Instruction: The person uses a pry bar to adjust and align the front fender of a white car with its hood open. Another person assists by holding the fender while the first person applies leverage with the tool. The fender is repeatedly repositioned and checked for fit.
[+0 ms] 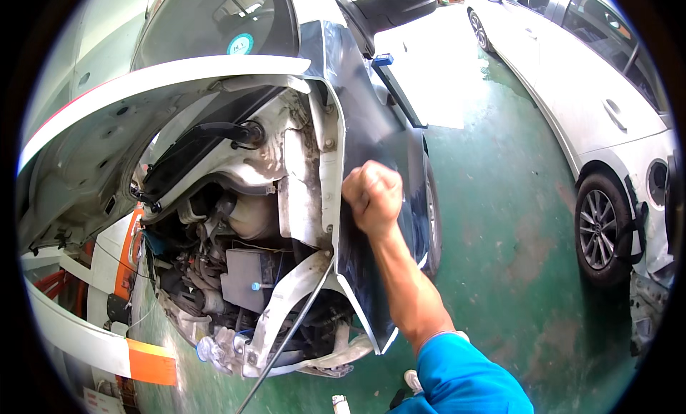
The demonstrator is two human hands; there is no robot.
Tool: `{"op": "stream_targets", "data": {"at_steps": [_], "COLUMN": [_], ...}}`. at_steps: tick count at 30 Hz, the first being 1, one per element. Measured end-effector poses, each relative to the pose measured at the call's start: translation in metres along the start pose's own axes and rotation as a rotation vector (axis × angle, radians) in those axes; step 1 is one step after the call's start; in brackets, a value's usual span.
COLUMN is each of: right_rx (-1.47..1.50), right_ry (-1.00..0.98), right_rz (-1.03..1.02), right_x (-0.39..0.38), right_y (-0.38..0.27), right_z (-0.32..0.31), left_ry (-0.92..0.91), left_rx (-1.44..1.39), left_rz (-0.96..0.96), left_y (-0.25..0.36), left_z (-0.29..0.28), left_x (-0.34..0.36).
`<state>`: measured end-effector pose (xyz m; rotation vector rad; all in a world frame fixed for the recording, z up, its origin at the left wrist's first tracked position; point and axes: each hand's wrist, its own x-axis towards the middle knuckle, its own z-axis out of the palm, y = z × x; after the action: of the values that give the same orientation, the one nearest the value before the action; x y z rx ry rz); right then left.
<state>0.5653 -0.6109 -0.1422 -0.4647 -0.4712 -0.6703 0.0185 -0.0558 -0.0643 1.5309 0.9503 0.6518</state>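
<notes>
My right hand (374, 196) is closed in a fist on the dark blue front fender (371, 131) of a car with its hood up. The bare forearm reaches in from the lower right, out of a bright blue sleeve. Nothing shows sticking out of the fist. Just left of it runs the fender's pale inner edge, with bolts along it, beside the open engine bay (246, 274). My left hand is out of the picture.
The raised white hood (86, 142) fills the left side. A thin grey rod (286, 335) slants up to the bay's front corner. Beyond the fender stands a dark bar with a blue end (397, 92). A white car (557, 78) is parked right on the green floor (493, 235).
</notes>
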Motion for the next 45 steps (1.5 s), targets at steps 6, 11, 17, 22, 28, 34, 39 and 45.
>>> {"op": "stream_targets", "data": {"at_steps": [6, 11, 17, 22, 28, 34, 39, 45], "right_rx": [0.518, 0.359, 0.072, -0.072, -0.563, -0.894, -0.816, -0.262], "right_ry": [-0.474, 0.030, 0.093, 0.754, 1.113, 1.227, 0.126, -0.797], "right_rz": [0.442, 0.228, 0.147, 0.292, 0.728, 1.330, 1.781, 1.717], "right_x": [-0.077, -0.054, 0.006, 0.053, -0.195, -0.409, -0.401, -0.341], "right_y": [-0.034, -0.043, -0.009, 0.057, 0.012, -0.094, -0.096, -0.077], "right_z": [-0.028, -0.051, -0.017, -0.195, -0.408, -0.400, -0.237, -0.007], "left_ry": [-0.011, -0.022, 0.019, 0.006, -0.203, -0.144, -0.435, -0.786], "left_rx": [-0.014, -0.022, -0.005, -0.028, -0.186, -0.243, -0.610, -0.948], "left_rz": [0.025, 0.028, 0.042, -0.072, 0.037, 0.023, 0.041, 0.090], "left_y": [0.001, -0.002, -0.007, -0.005, -0.026, -0.021, -0.012, -0.022], "left_z": [-0.007, -0.007, -0.022, -0.028, -0.028, -0.010, 0.008, 0.044], "left_x": [0.007, 0.015, 0.013, 0.007, 0.016, 0.014, -0.009, 0.021]}}
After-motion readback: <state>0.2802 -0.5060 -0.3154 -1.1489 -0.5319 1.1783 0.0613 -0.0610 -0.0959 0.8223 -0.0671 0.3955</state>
